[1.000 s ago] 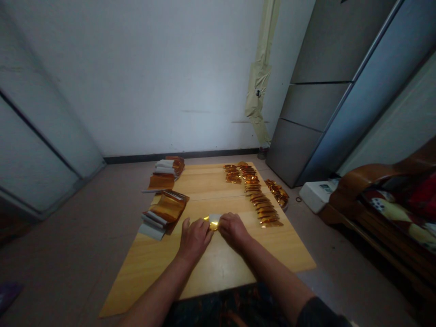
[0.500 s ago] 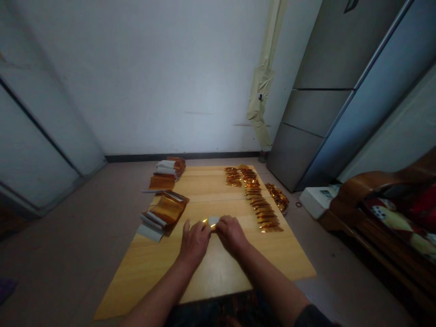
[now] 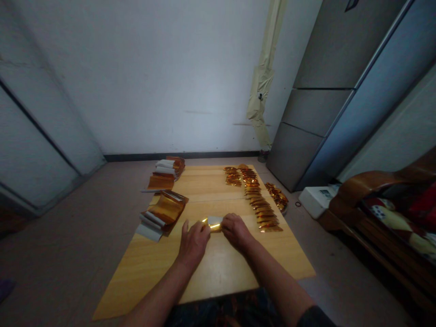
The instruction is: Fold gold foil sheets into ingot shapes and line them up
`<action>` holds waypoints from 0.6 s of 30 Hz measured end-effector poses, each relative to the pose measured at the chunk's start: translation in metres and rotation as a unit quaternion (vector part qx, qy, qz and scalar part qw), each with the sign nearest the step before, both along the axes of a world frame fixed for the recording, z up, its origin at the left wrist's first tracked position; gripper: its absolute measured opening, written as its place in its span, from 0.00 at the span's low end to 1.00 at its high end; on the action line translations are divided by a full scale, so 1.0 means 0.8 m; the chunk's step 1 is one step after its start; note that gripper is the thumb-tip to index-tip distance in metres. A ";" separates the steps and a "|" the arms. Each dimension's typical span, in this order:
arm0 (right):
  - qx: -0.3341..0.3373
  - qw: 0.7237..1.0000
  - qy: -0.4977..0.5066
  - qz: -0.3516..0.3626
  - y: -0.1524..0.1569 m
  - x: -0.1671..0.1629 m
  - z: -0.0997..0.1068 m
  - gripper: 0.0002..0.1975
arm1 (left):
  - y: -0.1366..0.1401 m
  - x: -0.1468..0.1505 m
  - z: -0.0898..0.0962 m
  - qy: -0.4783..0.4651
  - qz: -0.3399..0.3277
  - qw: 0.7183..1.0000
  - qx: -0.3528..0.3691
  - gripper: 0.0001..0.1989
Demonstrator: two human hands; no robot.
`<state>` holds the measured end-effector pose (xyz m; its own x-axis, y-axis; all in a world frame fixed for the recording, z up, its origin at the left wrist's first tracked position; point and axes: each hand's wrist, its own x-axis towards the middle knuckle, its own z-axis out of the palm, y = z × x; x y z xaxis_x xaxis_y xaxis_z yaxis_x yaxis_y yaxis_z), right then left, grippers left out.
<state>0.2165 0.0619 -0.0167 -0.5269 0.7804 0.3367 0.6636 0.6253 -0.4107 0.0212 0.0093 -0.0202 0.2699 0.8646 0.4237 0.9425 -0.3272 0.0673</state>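
Note:
A small sheet of gold foil paper (image 3: pixel 214 225) with a pale grey-white back lies between my hands on the wooden table (image 3: pixel 211 272). Its near edge is folded over into a shiny gold strip. My left hand (image 3: pixel 195 240) pinches the left end, thumb and index finger together. At the right end, the curled fingers of my right hand (image 3: pixel 235 230) grip the same sheet; their tips are partly hidden. Left of my hands sits a stack of unfolded gold foil sheets (image 3: pixel 168 206). Folded gold foil pieces (image 3: pixel 262 209) stand in an overlapping row to the right.
More foil sheets (image 3: pixel 161 181) lie at the table's far left corner. A container of folded gold pieces (image 3: pixel 277 197) stands beyond the right edge. Farther right are a white box (image 3: pixel 315 202), a wooden bench (image 3: pixel 374 181) and a grey refrigerator (image 3: pixel 313 100).
My right hand has slid slightly to the right along the sheet, so more of the folded gold strip shows. My left hand stays almost in place.

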 end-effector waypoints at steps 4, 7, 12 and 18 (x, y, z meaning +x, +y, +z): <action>-0.013 0.999 0.045 0.007 -0.005 0.000 0.008 0.10 | 0.000 0.000 0.001 -0.009 0.001 1.000 -0.011 0.09; -0.015 0.997 0.068 0.020 -0.008 -0.001 0.010 0.07 | 0.000 0.000 0.003 -0.013 0.003 1.000 -0.014 0.09; -0.026 0.991 0.124 -0.044 -0.009 -0.001 0.003 0.08 | -0.001 0.000 0.005 -0.021 0.004 1.000 -0.021 0.09; -0.019 0.993 0.116 -0.018 -0.010 0.000 0.002 0.08 | -0.001 0.000 0.005 -0.019 0.001 1.000 -0.020 0.09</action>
<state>0.2163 0.0539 -0.0150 -0.4097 0.8117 0.4163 0.5695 0.5841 -0.5784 0.0212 0.0081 -0.0159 0.2520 0.8818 0.3986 0.9399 -0.3210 0.1160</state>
